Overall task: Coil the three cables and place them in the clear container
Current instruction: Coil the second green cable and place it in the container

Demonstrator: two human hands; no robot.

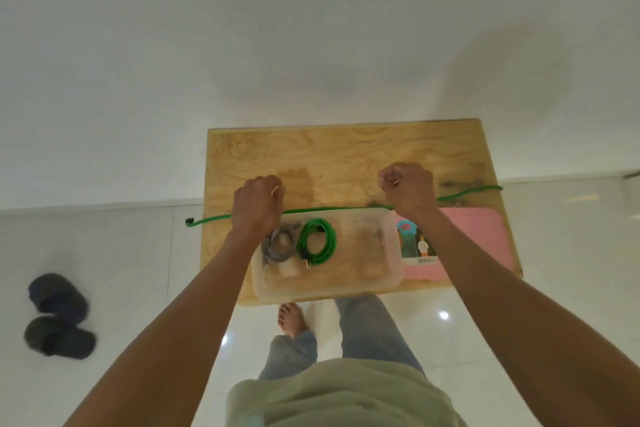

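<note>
A long green cable (332, 209) is stretched straight across the wooden table (346, 156). My left hand (258, 206) grips it near its left end, and my right hand (408, 189) grips it further right. The left tip with a dark plug hangs past the table's left edge, while the right end lies on the table. Below my hands stands the clear container (381, 253). Inside it lie a coiled grey cable (278, 243) and a coiled green cable (317, 241), side by side at its left.
A pink book (478, 236) with a picture on it lies to the right of the container. The table stands against a white wall. Two dark slippers (57, 317) sit on the tiled floor at the left. My legs and a bare foot are below the table's near edge.
</note>
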